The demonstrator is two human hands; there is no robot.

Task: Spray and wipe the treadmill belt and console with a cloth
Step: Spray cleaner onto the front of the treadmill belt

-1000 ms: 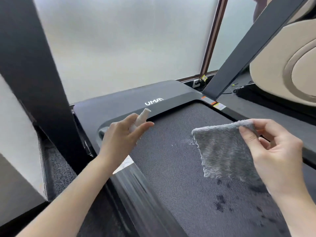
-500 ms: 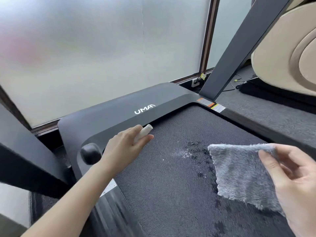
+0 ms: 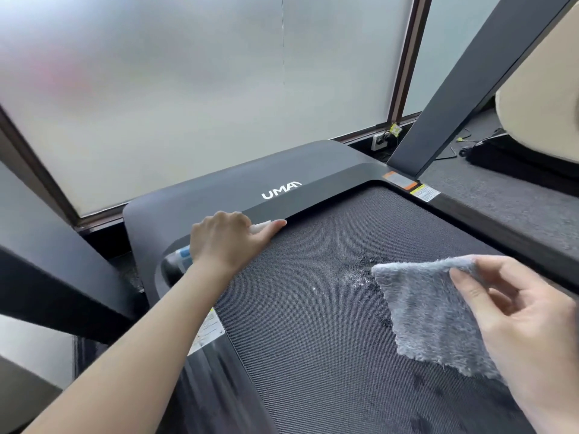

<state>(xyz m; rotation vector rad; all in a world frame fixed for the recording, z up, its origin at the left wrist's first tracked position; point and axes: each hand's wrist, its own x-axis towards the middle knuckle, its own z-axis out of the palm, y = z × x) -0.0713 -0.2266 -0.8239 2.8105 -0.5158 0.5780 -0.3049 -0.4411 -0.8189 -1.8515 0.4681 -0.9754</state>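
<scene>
Lower right: right hand (image 3: 513,311) pinches grey cloth (image 3: 429,311) by its top edge, hanging over the wet-spotted treadmill belt (image 3: 313,324). Centre: left hand (image 3: 228,242) wrapped around spray bottle (image 3: 183,256) at the belt's front edge. Beyond: motor cover (image 3: 238,183), frosted window (image 3: 188,89).

- We see frosted window panes (image 3: 188,98) in a dark brown frame (image 3: 404,57), glowing with soft daylight.
- We see grey carpet (image 3: 507,195) on our right, under a beige chair (image 3: 539,98).
</scene>
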